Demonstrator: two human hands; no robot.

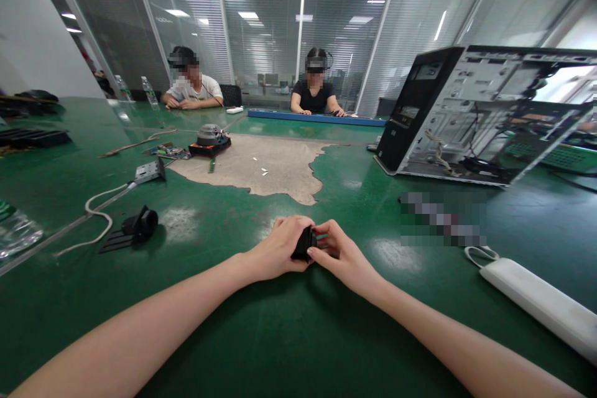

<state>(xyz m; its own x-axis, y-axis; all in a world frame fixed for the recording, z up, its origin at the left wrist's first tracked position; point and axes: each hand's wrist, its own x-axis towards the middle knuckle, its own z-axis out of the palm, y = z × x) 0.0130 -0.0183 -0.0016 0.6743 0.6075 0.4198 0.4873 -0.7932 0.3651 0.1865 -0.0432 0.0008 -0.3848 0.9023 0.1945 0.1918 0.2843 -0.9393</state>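
Observation:
Just above the green table top (261, 336), at its near middle, my two hands meet around a small black plastic part (304, 244). My left hand (282, 245) wraps it from the left and covers much of it. From the right, the thumb and fingertips of my right hand (342, 255) pinch its edge. Its exact kind is hidden by my fingers. To the left lies another black plastic part (140, 224) with a round end and flat prongs, touched by neither hand.
An opened computer tower (420, 118) stands at right, near a white power strip (536, 298). A CPU cooler (212, 138), a circuit board (170, 151) and a metal bracket (149, 171) lie left of centre. A clear bottle (18, 230) is at the left edge. Two people sit across the table.

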